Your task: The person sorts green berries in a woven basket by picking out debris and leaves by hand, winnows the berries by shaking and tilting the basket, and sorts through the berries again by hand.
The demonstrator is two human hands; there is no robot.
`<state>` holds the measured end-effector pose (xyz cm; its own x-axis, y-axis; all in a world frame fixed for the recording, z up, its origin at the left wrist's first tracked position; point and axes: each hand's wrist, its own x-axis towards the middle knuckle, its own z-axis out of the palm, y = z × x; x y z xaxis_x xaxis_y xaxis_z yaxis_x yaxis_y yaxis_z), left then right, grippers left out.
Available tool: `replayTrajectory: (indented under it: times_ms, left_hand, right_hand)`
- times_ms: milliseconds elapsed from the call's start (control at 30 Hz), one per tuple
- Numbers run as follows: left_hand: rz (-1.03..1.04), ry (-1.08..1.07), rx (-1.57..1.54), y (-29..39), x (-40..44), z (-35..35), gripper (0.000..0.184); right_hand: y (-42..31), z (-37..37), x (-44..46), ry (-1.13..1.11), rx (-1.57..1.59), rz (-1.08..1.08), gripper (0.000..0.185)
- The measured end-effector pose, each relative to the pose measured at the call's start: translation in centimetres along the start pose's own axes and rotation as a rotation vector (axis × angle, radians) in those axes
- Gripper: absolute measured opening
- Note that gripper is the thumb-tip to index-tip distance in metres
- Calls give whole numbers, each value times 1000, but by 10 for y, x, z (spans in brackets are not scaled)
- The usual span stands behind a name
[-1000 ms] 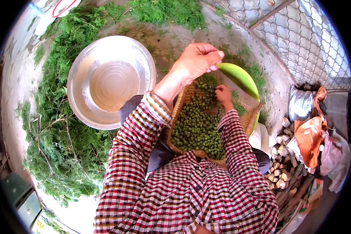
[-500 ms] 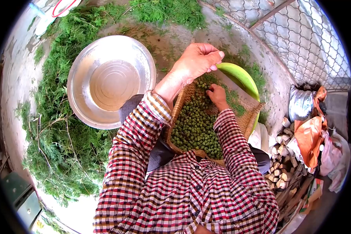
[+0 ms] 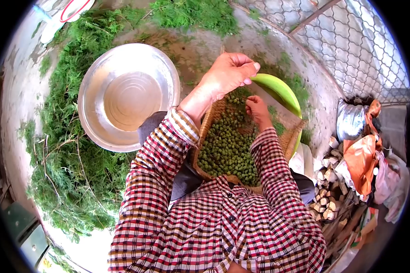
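Note:
A woven basket [image 3: 204,136] sits in my lap, holding many small green, knobbly seed cones [image 3: 228,150]. My left hand [image 3: 230,75] is closed over the basket's far end, thumb and fingertips pinched together close to the rim of a lime-green basin [image 3: 278,86]. Whatever is in that pinch is too small or hidden to see. Lower down, my right hand [image 3: 258,111] is just above the cones with its fingers curled and the thumb pressed in; I cannot make out what they hold. Bits of green leaf lie among the cones at the far end.
To the left stands a wide metal basin [image 3: 132,98]. Cut evergreen branches [image 3: 77,168] are heaped around it. On the right are chopped firewood [image 3: 325,195], an orange bag [image 3: 360,164] and a wire mesh fence [image 3: 364,50]. A green stool-like object [image 3: 20,218] is at lower left.
My right hand has lifted slightly and turned, its fingers now clearer of the cones. My left hand has barely moved, and the basket stays in place.

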<state>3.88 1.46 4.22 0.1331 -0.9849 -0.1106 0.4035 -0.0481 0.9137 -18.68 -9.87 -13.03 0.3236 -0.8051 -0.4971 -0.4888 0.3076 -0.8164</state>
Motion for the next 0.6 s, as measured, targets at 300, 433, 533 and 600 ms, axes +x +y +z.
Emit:
replayTrajectory:
  times_ms: [300, 433, 533, 600]
  left_hand:
    - [1, 1, -3, 2, 0, -1, 22]
    - [9, 5, 4, 2, -2, -3, 21]
    - [22, -4, 15, 2, -1, -1, 21]
    - [0, 0, 2, 1, -1, 0, 21]
  right_hand:
    - [10, 9, 8, -24, 152, 77, 14]
    - [15, -10, -20, -228, 806, 217, 13]
    - [4, -1, -20, -166, 540, 140, 14]
    - [1, 5, -11, -139, 439, 75, 15]
